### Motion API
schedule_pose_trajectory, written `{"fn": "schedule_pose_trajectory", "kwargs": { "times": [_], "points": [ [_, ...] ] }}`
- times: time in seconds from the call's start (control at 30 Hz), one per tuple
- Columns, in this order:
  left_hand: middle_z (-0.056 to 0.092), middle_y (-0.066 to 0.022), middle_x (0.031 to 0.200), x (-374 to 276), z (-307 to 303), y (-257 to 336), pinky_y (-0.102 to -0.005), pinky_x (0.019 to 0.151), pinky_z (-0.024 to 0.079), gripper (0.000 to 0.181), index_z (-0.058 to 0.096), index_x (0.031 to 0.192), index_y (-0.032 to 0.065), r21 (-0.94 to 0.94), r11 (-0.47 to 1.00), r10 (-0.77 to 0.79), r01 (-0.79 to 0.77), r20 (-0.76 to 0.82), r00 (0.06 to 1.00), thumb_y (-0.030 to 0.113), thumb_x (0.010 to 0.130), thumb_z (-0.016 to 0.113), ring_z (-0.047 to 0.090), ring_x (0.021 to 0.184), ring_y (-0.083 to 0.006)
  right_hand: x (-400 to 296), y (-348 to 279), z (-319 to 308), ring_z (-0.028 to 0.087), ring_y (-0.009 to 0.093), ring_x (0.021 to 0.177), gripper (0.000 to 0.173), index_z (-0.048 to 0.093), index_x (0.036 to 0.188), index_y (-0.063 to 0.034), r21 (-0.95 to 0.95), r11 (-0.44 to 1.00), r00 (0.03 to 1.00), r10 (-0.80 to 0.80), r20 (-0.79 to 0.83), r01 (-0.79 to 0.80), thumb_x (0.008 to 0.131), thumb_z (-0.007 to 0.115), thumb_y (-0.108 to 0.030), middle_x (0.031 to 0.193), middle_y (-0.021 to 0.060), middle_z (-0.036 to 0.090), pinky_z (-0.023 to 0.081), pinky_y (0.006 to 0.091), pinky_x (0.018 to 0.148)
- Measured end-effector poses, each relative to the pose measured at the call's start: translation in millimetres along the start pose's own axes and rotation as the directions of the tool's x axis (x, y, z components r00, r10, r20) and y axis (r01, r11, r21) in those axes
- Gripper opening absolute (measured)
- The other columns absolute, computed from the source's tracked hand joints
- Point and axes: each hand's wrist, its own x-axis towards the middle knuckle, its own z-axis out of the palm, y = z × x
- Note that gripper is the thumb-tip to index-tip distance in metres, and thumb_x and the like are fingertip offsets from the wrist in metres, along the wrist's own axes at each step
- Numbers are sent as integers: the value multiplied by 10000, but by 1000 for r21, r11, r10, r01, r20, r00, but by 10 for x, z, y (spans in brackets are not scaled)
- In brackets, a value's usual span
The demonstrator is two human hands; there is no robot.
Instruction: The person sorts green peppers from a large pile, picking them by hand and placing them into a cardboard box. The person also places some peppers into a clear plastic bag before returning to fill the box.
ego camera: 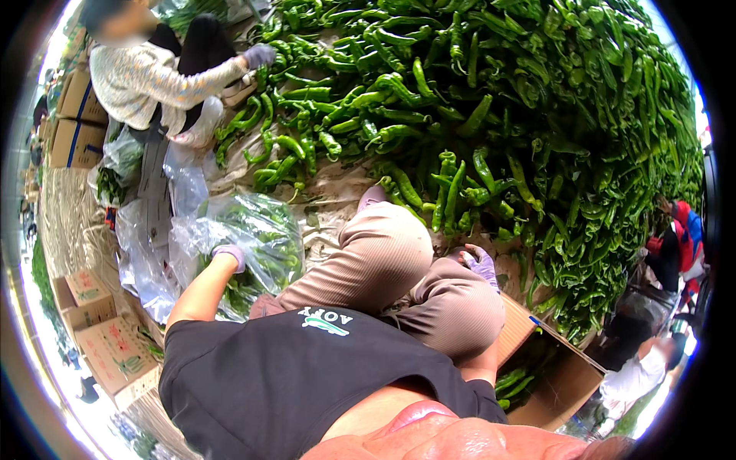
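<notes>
My left hand (231,256), in a pale purple glove, is at a clear plastic bag (261,215) with green peppers inside. Its fingers are hidden, so its grip cannot be told. My right hand (480,264), in a similar glove with bare fingertips showing, is beside my right knee, fingers apart and holding nothing visible. Long green peppers (451,195) lie on the ground cloth just beyond my knees. They rise into a large pile (575,115) ahead and to the right.
At the right, an open cardboard box (552,385) has green peppers inside. Another person's gloved hand (260,56) touches peppers at the upper left. Plastic sheeting (138,259) and closed cartons (115,351) are at the left. Other people (632,379) are at the right edge.
</notes>
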Motion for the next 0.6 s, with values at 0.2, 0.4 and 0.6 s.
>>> {"fn": "schedule_pose_trajectory", "kwargs": {
  "times": [0.2, 0.4, 0.6],
  "points": [
    [632, -249, 1018, 143, -1607, 854, -432, 856, 478, 494, 605, 1049, -6, -313, 863, 218, -397, -479, 851, 392, 756, 612, 606, 978, -372, 32, -330, 23, 634, 168, 878, 351, 528, 1204, 14, 85, 994, 992, 53, 112, -63, 877, 622, -72, 1055, 135, 637, 521, 274, 787],
    [612, -207, 1083, 683, -3257, 1647, -427, 876, 468, 442, 561, 1143, 83, -264, 758, 170, -596, -802, 572, 343, 792, 632, 584, 1024, -361, 189, -1072, -108, 610, 154, 964, 364, 537, 1198, 18, -75, 996, 953, -27, 302, 52, 866, 632, -97, 1057, 110, 641, 494, 289, 868],
    [459, -190, 1329, 1625, -4543, 1866, -376, 1008, 397, 691, 437, 1333, 105, -503, 634, -170, -588, -832, 528, 272, 721, 711, 473, 1201, -332, 986, -1428, 200, 603, 169, 1007, 394, 580, 1155, 4, -308, 929, 852, -14, 524, 204, 846, 644, -232, 1078, 115, 645, 462, 294, 908]
  ]
}}
